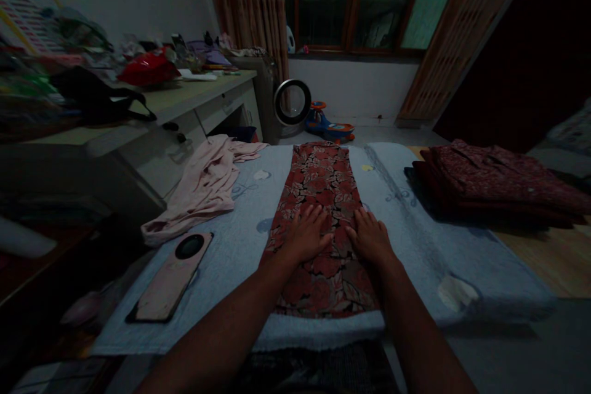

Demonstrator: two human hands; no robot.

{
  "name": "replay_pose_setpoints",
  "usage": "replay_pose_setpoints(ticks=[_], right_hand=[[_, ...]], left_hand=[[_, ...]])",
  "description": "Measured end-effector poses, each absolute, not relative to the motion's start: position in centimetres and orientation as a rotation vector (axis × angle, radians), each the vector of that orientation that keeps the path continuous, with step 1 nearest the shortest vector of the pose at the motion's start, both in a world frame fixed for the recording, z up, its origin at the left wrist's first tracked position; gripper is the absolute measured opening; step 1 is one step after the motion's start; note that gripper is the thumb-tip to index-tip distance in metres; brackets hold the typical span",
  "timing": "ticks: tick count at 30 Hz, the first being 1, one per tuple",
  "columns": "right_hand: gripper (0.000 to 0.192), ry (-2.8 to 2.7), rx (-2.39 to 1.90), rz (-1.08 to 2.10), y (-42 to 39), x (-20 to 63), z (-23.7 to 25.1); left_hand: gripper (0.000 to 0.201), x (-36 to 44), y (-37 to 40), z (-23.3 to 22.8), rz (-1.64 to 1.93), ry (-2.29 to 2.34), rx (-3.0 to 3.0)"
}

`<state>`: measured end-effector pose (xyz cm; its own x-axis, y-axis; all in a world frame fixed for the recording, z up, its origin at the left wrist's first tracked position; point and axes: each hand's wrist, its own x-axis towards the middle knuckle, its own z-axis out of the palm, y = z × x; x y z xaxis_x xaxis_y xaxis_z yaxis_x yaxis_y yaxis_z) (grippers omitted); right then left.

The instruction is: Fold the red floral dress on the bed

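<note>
A red floral garment [321, 181], folded into a long narrow strip, lies flat on a light blue cloth [231, 283] that covers the table. My left hand [310, 233] rests palm down on its middle, fingers spread. Beside it, near the garment's right edge, my right hand [370, 235] also lies flat with the fingers stretched out. Neither hand grips the fabric. What kind of garment it is cannot be told from its folded shape.
To the left on the cloth are a crumpled pale pink garment [207, 181] and a phone [170, 280]. A stack of folded dark red clothes [498, 184] sits at the right. Beyond stand a cluttered desk [194, 98], a round fan [292, 102] and a blue ride-on toy [327, 125].
</note>
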<state>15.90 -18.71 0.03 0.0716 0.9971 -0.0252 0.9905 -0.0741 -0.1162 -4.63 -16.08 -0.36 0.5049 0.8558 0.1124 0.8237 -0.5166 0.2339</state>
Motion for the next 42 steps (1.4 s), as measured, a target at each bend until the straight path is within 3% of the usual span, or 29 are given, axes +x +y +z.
replay_pose_setpoints(ticks=[3,11,20,27,30,37,42], right_hand=[[0.063,-2.069,-2.205,0.135,-18.1,16.0,0.8],[0.056,-2.388,-1.375,0.429,-13.4,12.9,2.7],[0.057,-2.483,-1.681,0.162,-10.6,14.0,-0.4],[0.069,-2.355,-1.919,0.162,-9.7,14.5,-0.6],[0.065,-2.26,-1.966,0.099,-9.5,15.1,-0.7],[0.048,-2.365,-1.357,0.107,-10.2,15.0,-1.0],[0.052,-2.482,-1.341,0.227,-11.1,13.7,-1.3]], left_hand=[[0.067,-4.6,-15.9,-0.8,0.347,1.46,2.585],[0.078,-4.6,-16.1,-1.1,0.367,1.502,2.55],[0.081,-4.4,-15.9,-1.3,0.308,1.512,2.552],[0.082,-4.3,-16.3,-0.6,0.21,1.593,2.538],[0.081,-4.2,-16.3,-0.7,0.167,1.619,2.539],[0.082,-4.3,-16.3,-0.8,0.168,1.625,2.55],[0.083,-4.2,-16.4,-0.5,0.199,1.609,2.536]])
